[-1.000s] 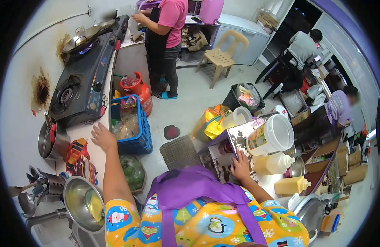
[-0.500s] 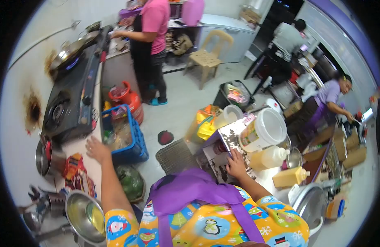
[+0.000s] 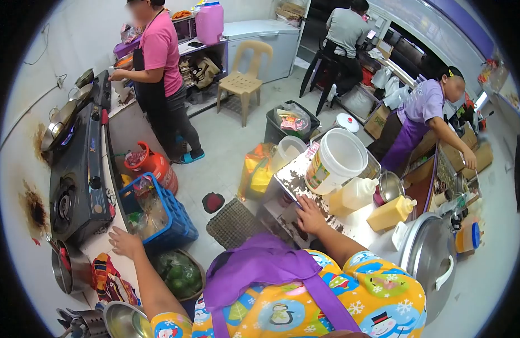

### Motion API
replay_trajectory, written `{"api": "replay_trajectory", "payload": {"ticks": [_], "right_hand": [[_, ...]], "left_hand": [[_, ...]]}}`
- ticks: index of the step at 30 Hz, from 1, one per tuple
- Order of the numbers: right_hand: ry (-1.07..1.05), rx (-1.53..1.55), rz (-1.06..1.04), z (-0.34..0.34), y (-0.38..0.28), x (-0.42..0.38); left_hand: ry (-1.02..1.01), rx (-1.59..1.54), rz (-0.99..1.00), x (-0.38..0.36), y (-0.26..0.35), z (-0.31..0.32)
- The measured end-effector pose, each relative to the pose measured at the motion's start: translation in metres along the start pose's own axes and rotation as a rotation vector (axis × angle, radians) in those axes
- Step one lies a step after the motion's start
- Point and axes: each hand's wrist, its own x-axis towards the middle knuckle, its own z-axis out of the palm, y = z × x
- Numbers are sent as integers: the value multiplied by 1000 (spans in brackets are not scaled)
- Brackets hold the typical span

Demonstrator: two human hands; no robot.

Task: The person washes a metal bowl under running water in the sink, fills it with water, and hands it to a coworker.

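Observation:
My left hand (image 3: 125, 243) lies flat with spread fingers on the edge of the white counter (image 3: 100, 243), between the black gas stove (image 3: 79, 186) and a red and yellow packet (image 3: 109, 280). On the other side, my right hand (image 3: 310, 215) rests with its fingers apart on the worn edge of a white table (image 3: 293, 176). Near it stand a white bucket (image 3: 329, 169), a squeeze bottle of pale yellow liquid (image 3: 350, 197) and a yellow squeeze bottle (image 3: 390, 214). Neither hand holds anything.
Below the counter are a blue crate (image 3: 170, 217) and a red gas tank (image 3: 158, 169). A person in pink (image 3: 158, 62) stands by the stove; one in purple (image 3: 420, 107) reaches right; another (image 3: 347, 34) sits at the back. A beige chair (image 3: 246, 83) stands mid-room.
The view has shifted, so the room's contents appear further left. Both my hands remain on their surfaces. The person in purple now has an arm stretched lower to the right.

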Motion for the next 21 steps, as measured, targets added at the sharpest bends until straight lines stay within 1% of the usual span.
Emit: {"api": "replay_trajectory", "payload": {"ticks": [4,21], "right_hand": [[18,3,-15,1,1,0],[-22,2,-3,0,1,3]], "left_hand": [[-25,17,8,-4,2,-12],[26,-15,12,-2,4,-5]]}}
